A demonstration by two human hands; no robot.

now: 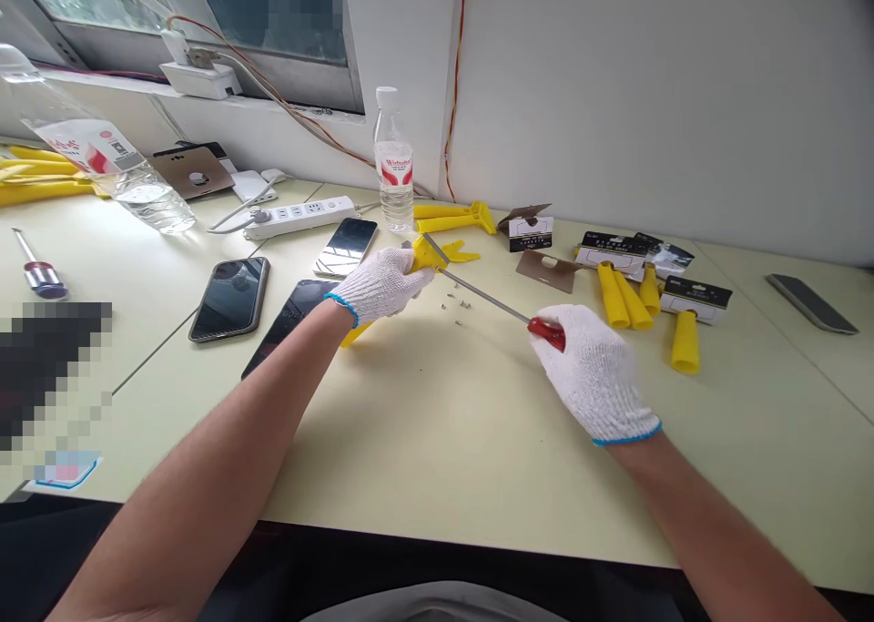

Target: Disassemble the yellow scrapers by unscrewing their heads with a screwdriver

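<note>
My left hand (pixel 382 285), in a white knit glove, is closed around a yellow plastic scraper (pixel 428 254) with a metal blade at its head; part of its handle shows below the glove. My right hand (pixel 594 362), gloved alike, grips the red handle of a long screwdriver (pixel 486 297). The shaft points left, and its tip meets the side of the scraper's head. Several small screws (pixel 464 304) lie on the table just beneath the shaft. Behind my left hand lie more yellow scraper parts (pixel 457 217).
Phones (pixel 230 299) lie on the left, near a power strip (pixel 300 217). A water bottle (pixel 394 162) stands at the back; a larger bottle (pixel 102 148) leans at left. Another screwdriver (pixel 41 271) lies far left. Yellow handles (pixel 685 341) with card packaging (pixel 696 299) are on the right.
</note>
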